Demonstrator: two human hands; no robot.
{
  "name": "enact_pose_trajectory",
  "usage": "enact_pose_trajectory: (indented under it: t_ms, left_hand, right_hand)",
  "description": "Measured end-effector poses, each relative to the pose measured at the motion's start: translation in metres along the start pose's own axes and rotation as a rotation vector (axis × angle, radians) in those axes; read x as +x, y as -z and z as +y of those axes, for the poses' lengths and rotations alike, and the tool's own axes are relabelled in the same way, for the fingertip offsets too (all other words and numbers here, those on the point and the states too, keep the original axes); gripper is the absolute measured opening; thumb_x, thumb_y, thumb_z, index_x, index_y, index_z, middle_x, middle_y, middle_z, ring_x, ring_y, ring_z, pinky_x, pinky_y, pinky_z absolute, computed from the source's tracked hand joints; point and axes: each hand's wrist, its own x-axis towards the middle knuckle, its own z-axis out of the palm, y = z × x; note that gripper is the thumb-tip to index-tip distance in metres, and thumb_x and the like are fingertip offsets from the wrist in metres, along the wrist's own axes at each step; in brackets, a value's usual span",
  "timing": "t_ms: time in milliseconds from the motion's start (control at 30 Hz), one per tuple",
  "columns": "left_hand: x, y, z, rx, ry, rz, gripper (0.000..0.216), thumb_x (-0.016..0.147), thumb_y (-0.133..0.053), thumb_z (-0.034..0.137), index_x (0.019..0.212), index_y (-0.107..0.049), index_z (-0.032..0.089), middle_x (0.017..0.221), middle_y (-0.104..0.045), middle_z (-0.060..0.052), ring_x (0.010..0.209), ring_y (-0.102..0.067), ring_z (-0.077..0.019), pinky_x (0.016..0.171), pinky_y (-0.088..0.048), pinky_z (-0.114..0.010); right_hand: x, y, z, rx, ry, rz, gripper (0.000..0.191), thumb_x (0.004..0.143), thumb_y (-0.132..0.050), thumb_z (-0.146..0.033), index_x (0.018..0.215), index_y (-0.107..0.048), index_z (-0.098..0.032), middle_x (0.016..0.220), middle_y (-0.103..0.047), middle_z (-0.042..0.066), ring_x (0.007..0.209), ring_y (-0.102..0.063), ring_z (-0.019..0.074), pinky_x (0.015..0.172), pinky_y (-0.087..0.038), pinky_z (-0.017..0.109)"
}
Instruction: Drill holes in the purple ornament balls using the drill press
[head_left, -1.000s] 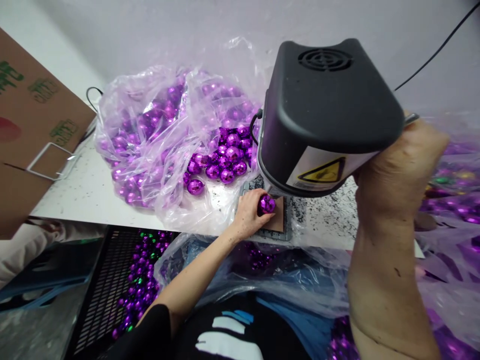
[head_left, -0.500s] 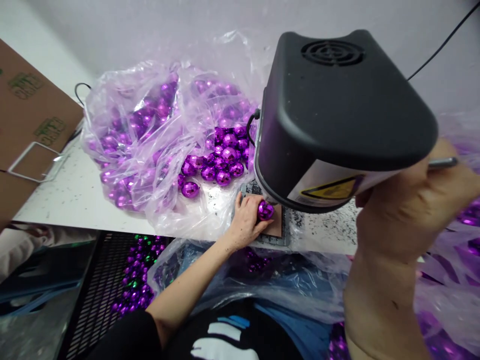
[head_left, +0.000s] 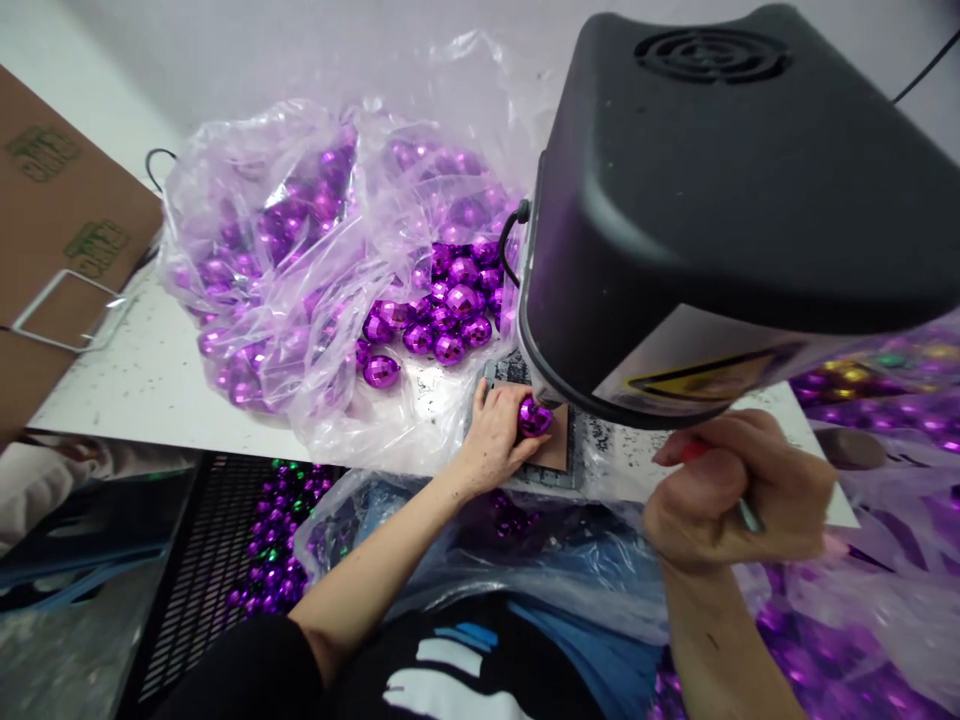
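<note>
My left hand [head_left: 491,435] is closed on a shiny purple faceted bauble [head_left: 535,417], thumb and fingers around its left side. The bauble sits over a brown pad [head_left: 553,452] on a grey base plate [head_left: 576,440], just under the edge of a black machine head [head_left: 720,190]. To the right, below the machine head, my right hand [head_left: 739,490] is wrapped round a lever [head_left: 750,516]. A metal rod and a bit of red show between its fingers. Where the lever joins the machine is hidden.
A clear plastic bag [head_left: 262,200] of purple baubles lies open on the white table [head_left: 165,400], several loose baubles [head_left: 450,320] spilling out. A cardboard box [head_left: 60,210] stands left. Below is a black crate [head_left: 184,560] beside purple and green baubles. More bagged baubles [head_left: 817,650] lie right.
My right hand has come down and to the left with the lever. The machine head appears larger and further right. My left hand still holds the bauble in nearly the same place.
</note>
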Motion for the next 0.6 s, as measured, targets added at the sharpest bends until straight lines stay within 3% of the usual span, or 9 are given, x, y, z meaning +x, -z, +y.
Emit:
enact_pose_trajectory:
  t_ms: [167,400,600]
  left_hand:
    - [0.0,0.0,0.001,0.028,-0.001,0.006,0.044,0.091,-0.062,0.037,0.13,-0.049,0.02,0.121,-0.063,-0.011,0.118,-0.056,-0.0291,0.114,-0.033,-0.053]
    - [0.0,-0.002,-0.001,0.032,-0.033,0.037,0.045,0.092,-0.062,0.038,0.129,-0.048,0.018,0.124,-0.061,-0.013,0.119,-0.054,-0.028,0.114,-0.033,-0.051]
    - [0.0,-0.002,-0.002,0.022,-0.049,0.038,0.046,0.091,-0.063,0.037,0.129,-0.046,0.018,0.126,-0.059,-0.013,0.123,-0.053,-0.0283,0.117,-0.03,-0.052]
  right_hand:
    - [-0.005,-0.015,0.003,0.035,0.029,0.144,0.018,0.085,-0.049,-0.022,0.078,-0.065,-0.019,0.053,-0.047,0.0,0.055,-0.05,0.0113,0.055,-0.043,0.027]
    - [-0.017,-0.034,0.012,0.113,0.014,0.338,0.02,0.086,-0.045,-0.026,0.075,-0.06,-0.02,0.053,-0.041,0.0,0.046,-0.042,0.0108,0.048,-0.042,0.03]
    - [-0.02,-0.04,0.017,0.142,0.024,0.395,0.024,0.089,-0.039,-0.028,0.08,-0.06,-0.021,0.053,-0.037,-0.001,0.041,-0.037,0.0085,0.045,-0.043,0.028]
